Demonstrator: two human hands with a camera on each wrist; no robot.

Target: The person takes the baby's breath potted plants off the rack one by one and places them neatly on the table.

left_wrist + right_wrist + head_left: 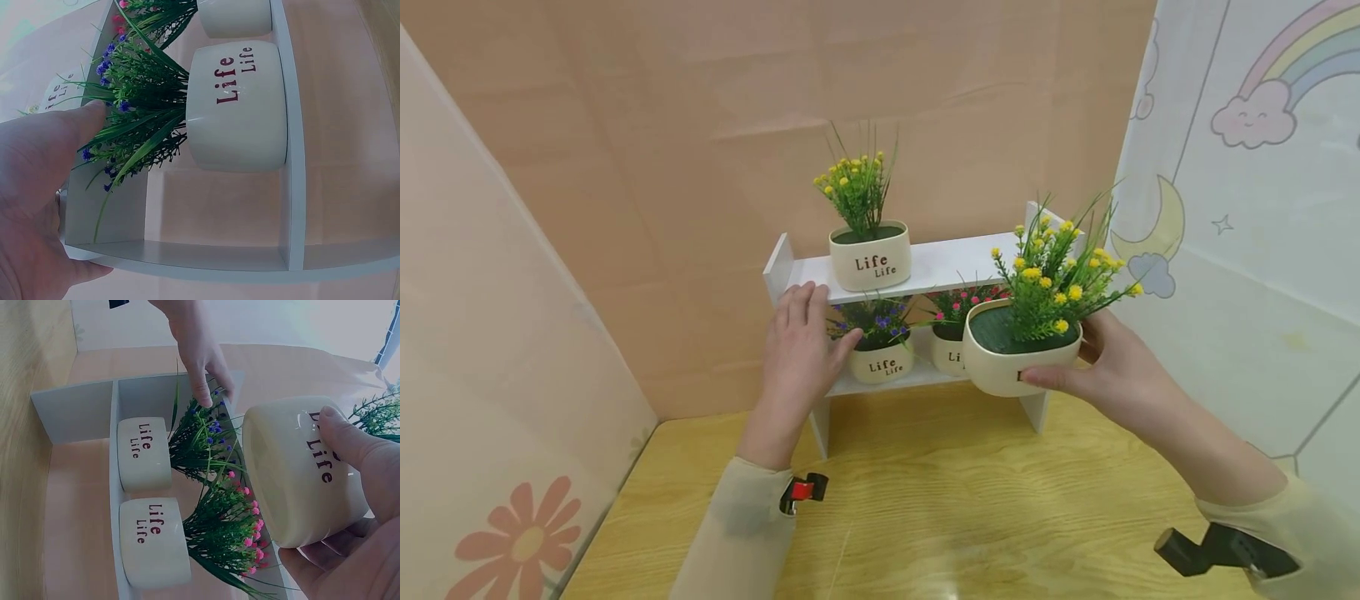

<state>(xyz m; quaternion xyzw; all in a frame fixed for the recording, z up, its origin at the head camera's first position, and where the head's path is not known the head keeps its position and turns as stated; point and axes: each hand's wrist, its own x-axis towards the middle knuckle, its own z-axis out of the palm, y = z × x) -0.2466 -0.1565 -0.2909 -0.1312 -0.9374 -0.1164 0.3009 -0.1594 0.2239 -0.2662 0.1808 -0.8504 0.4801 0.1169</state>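
Observation:
My right hand point(1112, 367) holds a cream pot with yellow flowers point(1022, 371) in front of the right side of a white two-tier shelf point(958, 258). Its thumb presses over the printed lettering; the other fingers are around the far side and base. My left hand point(801, 346) rests at the shelf's upper left corner, thumb spread out before the blue-flowered pot point(880, 365). In the left wrist view, a fingertip point(90, 270) lies at the outer side of the end panel. Another yellow-flowered pot point(871, 260) stands on the top tier, toward the left.
On the lower tier, a pink-flowered pot point(946, 350) stands right of the blue one, partly hidden by the held pot. The shelf stands on a wood-grain table point(925, 483) against a peach backdrop point(700, 208). Patterned white panels point(1247, 275) flank both sides.

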